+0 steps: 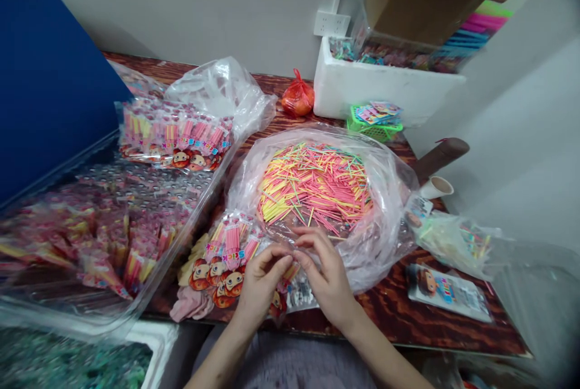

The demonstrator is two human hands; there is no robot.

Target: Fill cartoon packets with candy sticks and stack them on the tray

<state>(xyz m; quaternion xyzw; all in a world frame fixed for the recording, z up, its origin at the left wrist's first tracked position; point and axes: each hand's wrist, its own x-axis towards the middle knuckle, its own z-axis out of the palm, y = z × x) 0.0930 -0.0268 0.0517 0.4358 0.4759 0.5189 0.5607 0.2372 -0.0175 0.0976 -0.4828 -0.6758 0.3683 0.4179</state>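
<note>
My left hand [260, 283] and my right hand [330, 280] meet at the table's front edge, thumbs and forefingers pinched together. Between them is a small clear packet [290, 275], largely covered by my fingers, with a bit of coloured stick showing. Left of my hands lies a pile of filled packets [232, 247] printed with a cartoon face and the word "Stick". Just beyond my fingertips, a large open plastic bag [385, 208] holds a heap of thin pink, yellow and green sticks [317, 186].
A clear tray [194, 208] of filled packets stands at left, with bundled packets [176, 138] on its far end. Flat printed packets [448, 292] lie at right, near a paper cup [437, 187]. Behind are a green basket [376, 130], a red bag [298, 98] and a white foam box [385, 87].
</note>
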